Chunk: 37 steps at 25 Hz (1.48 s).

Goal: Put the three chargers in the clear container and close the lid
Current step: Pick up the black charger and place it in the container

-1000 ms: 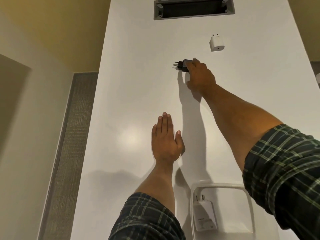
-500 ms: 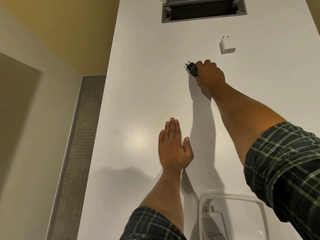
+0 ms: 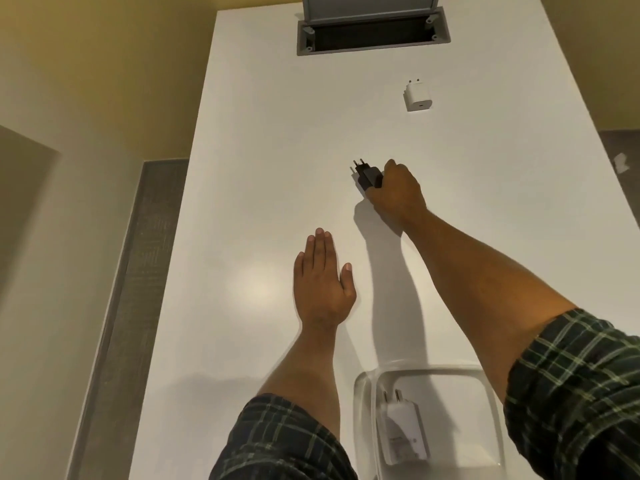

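I count three chargers. One, the black charger, sits pinched in the right hand, fingers pressed together around its body, the two prongs poking up and left past the fingertips. From here I cannot tell whether it touches the bench or is just clear of it. Two, the white cube charger, lies alone far up the bench, well apart from the hand, near the right edge. Three, a flat white charger, lies inside the clear container at the near edge, prongs pointing away from me. The right forearm crosses over the container's right rim.

Two hands. The left hand lies flat on the bench, palm down, fingers together and extended, holding nothing.

One grey recessed hatch at the far end, its flap standing up. Wide bare white surface runs left of both hands to the bench's left edge; between the black charger and the container the surface is open too.
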Each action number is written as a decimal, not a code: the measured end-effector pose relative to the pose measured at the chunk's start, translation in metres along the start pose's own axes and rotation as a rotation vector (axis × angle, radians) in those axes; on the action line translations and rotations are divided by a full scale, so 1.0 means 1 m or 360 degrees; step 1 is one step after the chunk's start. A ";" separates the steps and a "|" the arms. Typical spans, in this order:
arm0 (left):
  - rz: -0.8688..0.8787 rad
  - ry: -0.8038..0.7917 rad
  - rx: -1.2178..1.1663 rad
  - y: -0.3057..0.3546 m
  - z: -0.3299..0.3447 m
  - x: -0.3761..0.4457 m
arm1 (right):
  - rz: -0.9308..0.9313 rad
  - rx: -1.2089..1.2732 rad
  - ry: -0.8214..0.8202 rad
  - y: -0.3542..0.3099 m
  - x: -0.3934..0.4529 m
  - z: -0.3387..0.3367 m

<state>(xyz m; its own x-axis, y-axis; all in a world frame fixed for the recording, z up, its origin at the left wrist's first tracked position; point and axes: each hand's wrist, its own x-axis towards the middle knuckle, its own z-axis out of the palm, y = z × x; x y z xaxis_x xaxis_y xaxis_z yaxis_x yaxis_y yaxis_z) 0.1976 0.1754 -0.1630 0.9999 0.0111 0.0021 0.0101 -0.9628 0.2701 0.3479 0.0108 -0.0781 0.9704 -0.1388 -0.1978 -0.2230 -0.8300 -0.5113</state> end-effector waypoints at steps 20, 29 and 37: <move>0.0006 -0.0314 -0.0048 -0.021 -0.052 -0.173 | 0.0242 0.2073 -0.0175 0.054 -0.225 -0.046; 0.0013 -0.0648 -0.0011 -0.024 -0.053 -0.234 | 0.0267 0.2275 -0.0343 0.060 -0.287 -0.043; 0.0024 -0.1005 0.0026 -0.019 -0.069 -0.216 | -0.0054 0.0991 -0.0440 0.084 -0.324 -0.049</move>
<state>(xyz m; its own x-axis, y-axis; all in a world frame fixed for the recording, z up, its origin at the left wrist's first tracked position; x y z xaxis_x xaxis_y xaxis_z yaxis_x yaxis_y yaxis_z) -0.0186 0.2100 -0.1026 0.8101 -0.1591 -0.5643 -0.0088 -0.9657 0.2597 0.0191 -0.0406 -0.0164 0.9368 0.0936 -0.3371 -0.2851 -0.3541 -0.8907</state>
